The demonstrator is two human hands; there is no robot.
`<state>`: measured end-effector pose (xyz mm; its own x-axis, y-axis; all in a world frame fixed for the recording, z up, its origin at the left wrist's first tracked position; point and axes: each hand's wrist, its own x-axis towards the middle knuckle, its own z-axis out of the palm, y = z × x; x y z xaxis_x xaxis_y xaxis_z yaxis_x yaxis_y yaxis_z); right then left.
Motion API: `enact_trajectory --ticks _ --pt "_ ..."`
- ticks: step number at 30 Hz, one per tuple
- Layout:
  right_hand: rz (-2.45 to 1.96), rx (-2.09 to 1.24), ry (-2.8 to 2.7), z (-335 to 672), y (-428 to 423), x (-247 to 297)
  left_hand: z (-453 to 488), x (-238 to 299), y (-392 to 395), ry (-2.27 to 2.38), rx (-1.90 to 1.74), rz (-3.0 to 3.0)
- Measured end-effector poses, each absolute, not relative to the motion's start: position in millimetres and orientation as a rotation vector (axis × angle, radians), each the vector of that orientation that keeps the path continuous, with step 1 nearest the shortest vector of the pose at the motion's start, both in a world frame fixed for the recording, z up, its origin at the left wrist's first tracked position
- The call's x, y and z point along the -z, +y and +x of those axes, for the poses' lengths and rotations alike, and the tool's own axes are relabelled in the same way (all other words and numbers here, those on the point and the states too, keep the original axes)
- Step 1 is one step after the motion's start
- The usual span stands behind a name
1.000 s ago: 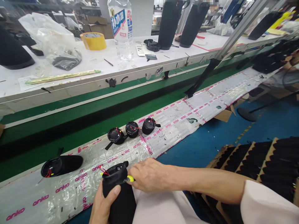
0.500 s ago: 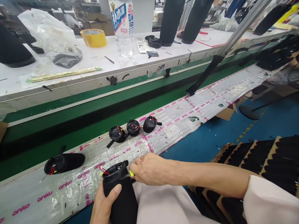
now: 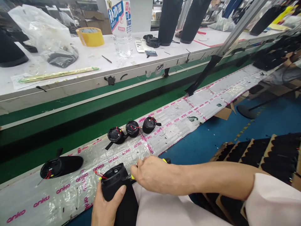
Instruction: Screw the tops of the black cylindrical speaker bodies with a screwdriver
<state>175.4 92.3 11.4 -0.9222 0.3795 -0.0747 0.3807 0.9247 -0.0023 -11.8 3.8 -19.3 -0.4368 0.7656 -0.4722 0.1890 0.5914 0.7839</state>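
My left hand [image 3: 104, 205] grips a black fabric-covered cylinder [image 3: 119, 196] held upright at my lap, open end up, with red wires at its rim. My right hand [image 3: 152, 174] is closed on a small tool with a yellow-and-black handle [image 3: 166, 160], its tip at the cylinder's rim. Just beyond lies the tape-wrapped ledge [image 3: 178, 121], printed with pink lettering. On it stand three small black round parts with red wires [image 3: 131, 129], and another black cylinder [image 3: 61, 165] lies on its side at the left.
A green conveyor belt [image 3: 70, 125] runs past the ledge. The white bench [image 3: 94, 64] behind holds a yellow tape roll [image 3: 90, 36], a water bottle [image 3: 119, 25], a plastic bag [image 3: 44, 36] and tall black cylinders [image 3: 169, 22]. Cardboard trays of black parts [image 3: 258, 153] stand at my right.
My right hand has shifted slightly so the tool's handle end now shows behind it. The cylinder has tilted a little left in my left hand.
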Motion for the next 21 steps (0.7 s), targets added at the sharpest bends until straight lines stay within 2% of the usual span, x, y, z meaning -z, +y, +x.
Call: enact_trajectory --ticks 12,21 --pt "0.542 0.02 3.028 175 98 -26 -11 21 4 2.089 -0.705 0.809" --pt "0.579 0.169 3.089 168 105 -10 -18 31 0 1.617 -1.019 0.511"
